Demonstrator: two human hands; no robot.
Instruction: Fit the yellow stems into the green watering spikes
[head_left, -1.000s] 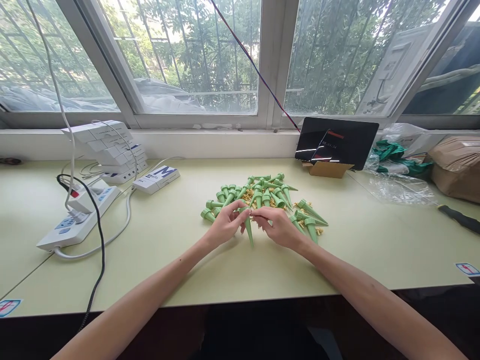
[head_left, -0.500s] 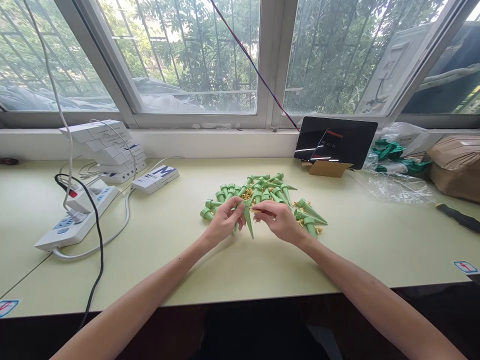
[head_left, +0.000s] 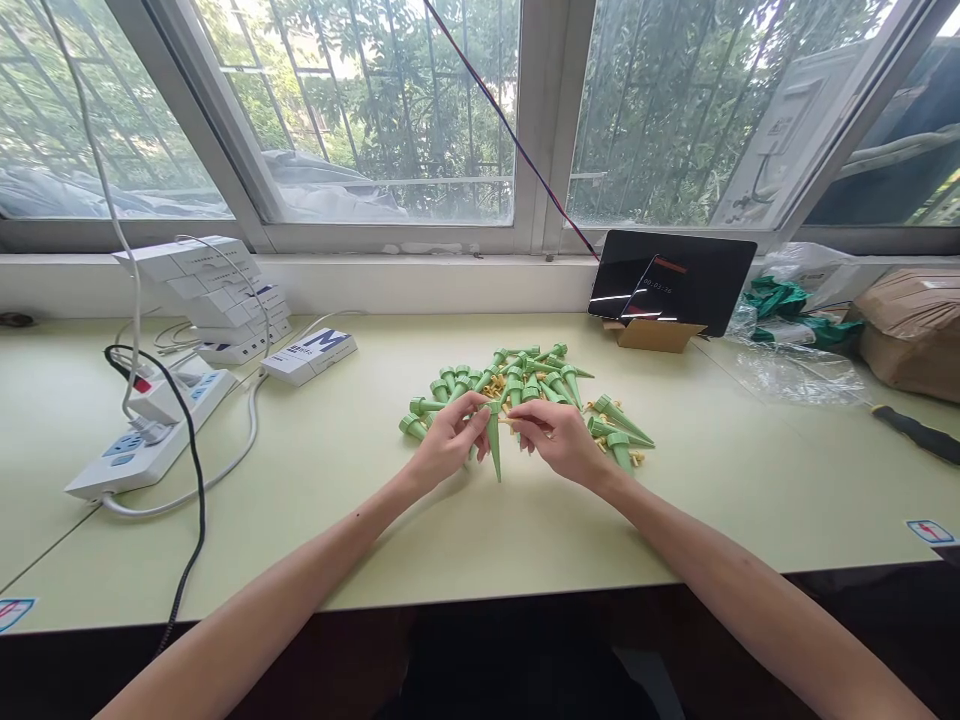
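Observation:
Pinched by its collar in my left hand [head_left: 454,440] is a green watering spike [head_left: 494,447], its tip pointing down toward the table. My right hand [head_left: 559,436] is closed at the fingertips on a small yellow plastic piece [head_left: 508,421], held just right of the spike's collar. Whether that piece touches the spike is too small to tell. Behind both hands lies a pile of green spikes [head_left: 514,385] mixed with several small yellow pieces [head_left: 495,384]. Close to my right wrist, a few more spikes [head_left: 621,425] rest on small yellow pieces.
A white power strip [head_left: 154,440] with cables and stacked white boxes [head_left: 225,295] stand at the left. At the back right, a tablet [head_left: 671,280] leans on a cardboard stand [head_left: 660,335]. Further right are a brown package [head_left: 911,325] and a black-handled tool [head_left: 915,433].
The spike in my left hand has turned slightly, its tip swinging left to hang more upright. My right hand has stayed beside it with the yellow piece.

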